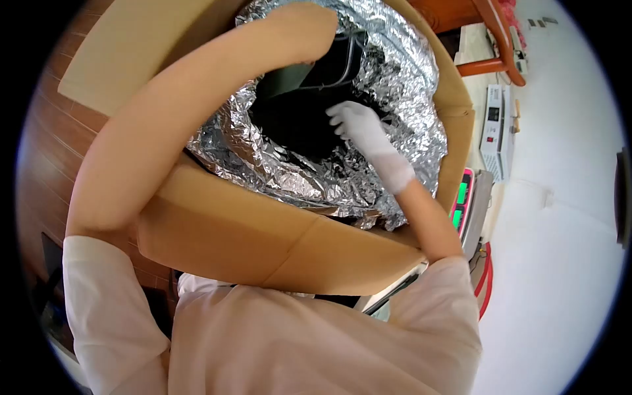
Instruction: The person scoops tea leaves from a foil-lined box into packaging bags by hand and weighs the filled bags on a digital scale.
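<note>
A cardboard box (pixel 263 243) lined with crumpled aluminium foil (pixel 408 105) stands in front of me. Inside the foil lies a dark hollow, with a black, smooth-sided container (pixel 347 56) tilted at its far side. My left hand (pixel 306 29) is bare and bends down over the foil beside this container, its fingers hidden. My right hand (pixel 361 126) wears a white glove and hovers over the dark hollow, fingers somewhat spread and holding nothing. The glove's cuff is close to the foil on the right.
Raised box flaps (pixel 138 52) stand at the left. To the right are a white device with a red switch (pixel 494 131), a pink-edged case with green parts (pixel 463 197) and a red hose (pixel 486 280). A wooden chair (pixel 490 66) is at the upper right.
</note>
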{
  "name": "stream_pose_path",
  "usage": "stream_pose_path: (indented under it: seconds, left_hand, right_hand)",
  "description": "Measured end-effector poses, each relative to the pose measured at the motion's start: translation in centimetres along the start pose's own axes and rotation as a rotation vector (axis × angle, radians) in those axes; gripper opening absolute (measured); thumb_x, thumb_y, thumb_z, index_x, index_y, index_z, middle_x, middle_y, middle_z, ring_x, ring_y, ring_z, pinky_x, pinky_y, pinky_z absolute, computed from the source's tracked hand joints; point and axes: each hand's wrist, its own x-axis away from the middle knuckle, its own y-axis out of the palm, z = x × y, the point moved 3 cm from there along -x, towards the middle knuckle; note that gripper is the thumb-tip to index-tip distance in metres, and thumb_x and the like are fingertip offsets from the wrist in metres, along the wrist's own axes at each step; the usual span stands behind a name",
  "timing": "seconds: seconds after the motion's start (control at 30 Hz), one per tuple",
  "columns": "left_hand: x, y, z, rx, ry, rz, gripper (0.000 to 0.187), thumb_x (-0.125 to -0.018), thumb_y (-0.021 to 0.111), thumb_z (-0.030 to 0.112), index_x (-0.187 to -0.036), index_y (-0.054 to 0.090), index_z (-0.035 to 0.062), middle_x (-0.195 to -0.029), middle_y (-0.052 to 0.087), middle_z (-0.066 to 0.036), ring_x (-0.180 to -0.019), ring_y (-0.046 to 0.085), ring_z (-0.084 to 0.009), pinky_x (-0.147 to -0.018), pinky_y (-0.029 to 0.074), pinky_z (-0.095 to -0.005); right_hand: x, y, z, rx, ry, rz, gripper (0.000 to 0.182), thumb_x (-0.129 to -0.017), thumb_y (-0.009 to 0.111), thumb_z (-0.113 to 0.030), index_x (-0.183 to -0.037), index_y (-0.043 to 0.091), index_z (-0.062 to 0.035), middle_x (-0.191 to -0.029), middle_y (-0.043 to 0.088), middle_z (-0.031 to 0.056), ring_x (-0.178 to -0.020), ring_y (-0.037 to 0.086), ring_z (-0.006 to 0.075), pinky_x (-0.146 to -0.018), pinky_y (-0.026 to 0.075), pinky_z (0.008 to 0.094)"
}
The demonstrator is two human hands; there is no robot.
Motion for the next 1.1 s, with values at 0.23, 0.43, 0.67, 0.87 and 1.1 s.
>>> stream_pose_path:
  seconds: [0.23, 0.43, 0.67, 0.87, 1.1]
  left_hand:
    - [1.7, -1.9, 0.6, -0.017, 0.159, 0.12, 0.021, -0.077, 0.047, 0.007, -0.08, 0.066, -0.002, -0.084, 0.064, -0.024, -0.082, 0.062, -0.0385, -0.077, 0.048, -0.0448]
    - [1.6, -1.9, 0.9, 0.026, 0.124, 0.128, 0.02, -0.077, 0.046, 0.004, -0.082, 0.064, -0.0032, -0.08, 0.063, -0.025, -0.081, 0.062, -0.0378, -0.076, 0.048, -0.0439]
    - [1.0, -0.9, 0.5, -0.084, 0.129, 0.114, 0.02, -0.078, 0.047, 0.006, -0.082, 0.064, -0.0027, -0.08, 0.064, -0.024, -0.081, 0.063, -0.0368, -0.074, 0.05, -0.0444]
    - [1.4, -1.8, 0.8, -0.189, 0.135, 0.124, 0.021, -0.08, 0.046, 0.007, -0.083, 0.065, -0.002, -0.083, 0.065, -0.024, -0.083, 0.065, -0.0343, -0.076, 0.051, -0.0427]
    - [0.7, -1.6, 0.4, -0.164, 0.027, 0.029, 0.024, -0.082, 0.044, 0.008, -0.087, 0.065, -0.002, -0.087, 0.064, -0.025, -0.086, 0.065, -0.034, -0.077, 0.051, -0.0418]
  right_hand:
    - [-13.0, 9.8, 5.3, 0.367, -0.192, -0.423, 0.065, -0.089, 0.046, -0.049, -0.139, 0.036, -0.0097, -0.145, 0.028, 0.021, -0.135, 0.024, 0.0325, -0.111, 0.019, 0.0363]
    - [-13.1, 15.7, 6.8, 0.229, -0.221, -0.624, 0.089, -0.079, 0.046, -0.068, -0.141, 0.03, -0.0065, -0.148, 0.019, 0.0202, -0.138, 0.014, 0.0339, -0.113, 0.01, 0.0397]
    - [-8.9, 14.0, 5.3, -0.219, 0.188, -0.866, 0.067, -0.09, 0.05, -0.045, -0.139, 0.031, -0.0024, -0.143, 0.035, 0.0121, -0.128, 0.036, 0.0195, -0.107, 0.027, 0.0259]
    - [-8.0, 12.3, 7.4, -0.185, -0.045, -0.91, 0.048, -0.093, 0.049, -0.021, -0.138, 0.037, -0.008, -0.135, 0.045, 0.0089, -0.117, 0.047, 0.0163, -0.102, 0.034, 0.024]
    - [-8.8, 11.6, 8.6, -0.917, 0.344, -0.858, 0.032, -0.091, 0.053, -0.022, -0.119, 0.056, -0.0078, -0.115, 0.061, 0.0073, -0.104, 0.059, 0.0174, -0.09, 0.047, 0.0299]
